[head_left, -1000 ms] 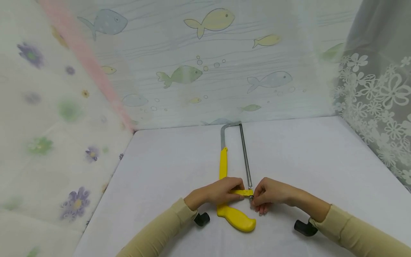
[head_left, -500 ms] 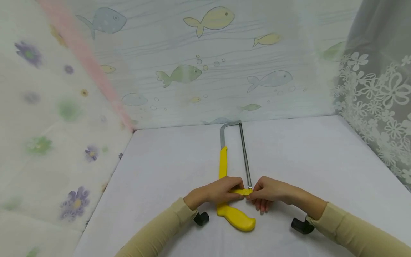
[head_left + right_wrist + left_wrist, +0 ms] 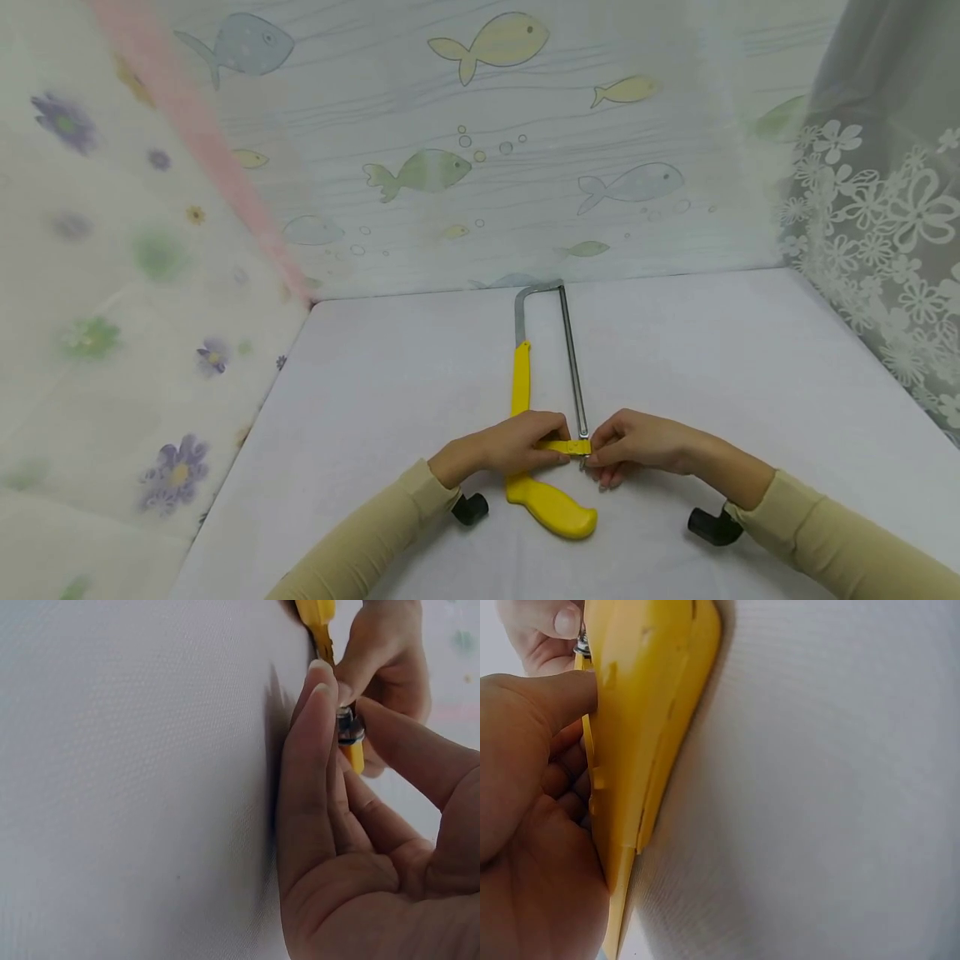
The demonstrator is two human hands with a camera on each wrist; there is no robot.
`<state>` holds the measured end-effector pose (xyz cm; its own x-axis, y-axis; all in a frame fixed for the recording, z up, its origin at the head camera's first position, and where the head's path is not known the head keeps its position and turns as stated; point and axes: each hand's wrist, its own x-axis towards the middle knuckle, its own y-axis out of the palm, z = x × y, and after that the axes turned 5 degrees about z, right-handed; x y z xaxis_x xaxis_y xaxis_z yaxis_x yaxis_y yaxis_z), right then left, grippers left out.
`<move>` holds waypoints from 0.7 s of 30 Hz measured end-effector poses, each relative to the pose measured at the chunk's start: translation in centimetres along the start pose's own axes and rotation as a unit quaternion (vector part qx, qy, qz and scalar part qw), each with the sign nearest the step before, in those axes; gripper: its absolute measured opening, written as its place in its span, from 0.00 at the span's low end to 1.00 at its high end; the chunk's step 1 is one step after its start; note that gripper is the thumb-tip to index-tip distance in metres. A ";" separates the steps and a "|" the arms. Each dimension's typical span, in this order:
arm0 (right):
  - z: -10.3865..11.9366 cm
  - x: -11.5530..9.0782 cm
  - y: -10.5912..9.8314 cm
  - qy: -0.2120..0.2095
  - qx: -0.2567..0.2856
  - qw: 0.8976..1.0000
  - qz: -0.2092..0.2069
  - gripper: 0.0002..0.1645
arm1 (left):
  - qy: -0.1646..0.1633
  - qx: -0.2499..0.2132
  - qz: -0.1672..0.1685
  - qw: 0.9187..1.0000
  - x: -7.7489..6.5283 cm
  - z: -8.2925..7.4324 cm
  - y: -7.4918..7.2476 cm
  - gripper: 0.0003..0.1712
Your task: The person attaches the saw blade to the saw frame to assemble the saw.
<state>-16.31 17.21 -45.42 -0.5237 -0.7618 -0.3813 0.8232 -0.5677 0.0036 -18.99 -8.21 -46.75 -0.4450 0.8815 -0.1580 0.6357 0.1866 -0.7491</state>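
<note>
A hacksaw (image 3: 555, 510) with a yellow handle and a grey metal bow lies on the white tabletop, its handle toward me. Its blade (image 3: 573, 367) runs along the right side. My left hand (image 3: 517, 442) grips the yellow frame just above the handle, thumb and fingers around its crosspiece. At the near end of the blade, my right hand (image 3: 637, 442) pinches the small metal tension nut (image 3: 349, 729) with thumb and fingers. In the left wrist view the yellow frame (image 3: 641, 712) fills the upper middle and partly hides the right fingers.
White cloth covers the table (image 3: 390, 367). A fish-print curtain (image 3: 525, 217) hangs along the back edge. Flowered fabric (image 3: 180, 350) stands at the left, and a grey lace curtain (image 3: 877, 192) at the right. Black camera pieces (image 3: 470, 510) sit below both wrists.
My right fingers shift around the tension nut, moving inward over the crosspiece end and then back out to the right. The left hand and hacksaw stay in place.
</note>
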 end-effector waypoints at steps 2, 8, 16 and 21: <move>-0.2 0.0 -0.2 -0.005 0.019 1.000 0.014 0.14 | -0.001 0.000 0.001 1.000 0.0 0.0 0.0 0.06; -0.6 0.2 -0.8 -0.015 0.064 0.997 0.040 0.15 | 0.003 -0.001 0.003 1.000 0.1 0.2 -0.1 0.06; -0.8 0.1 -1.1 -0.024 0.104 0.993 0.058 0.17 | 0.007 -0.009 0.003 1.000 0.1 0.3 -0.1 0.06; -1.0 0.2 -1.2 -0.027 0.099 0.993 0.059 0.16 | 0.011 -0.017 0.002 1.000 0.2 0.3 -0.1 0.06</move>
<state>-17.16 18.06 -46.46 -0.4410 -0.8396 -0.3173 0.8231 -0.5192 0.2299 -19.32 -8.24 -46.92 -0.4295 0.8911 -0.1467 0.6584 0.1977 -0.7263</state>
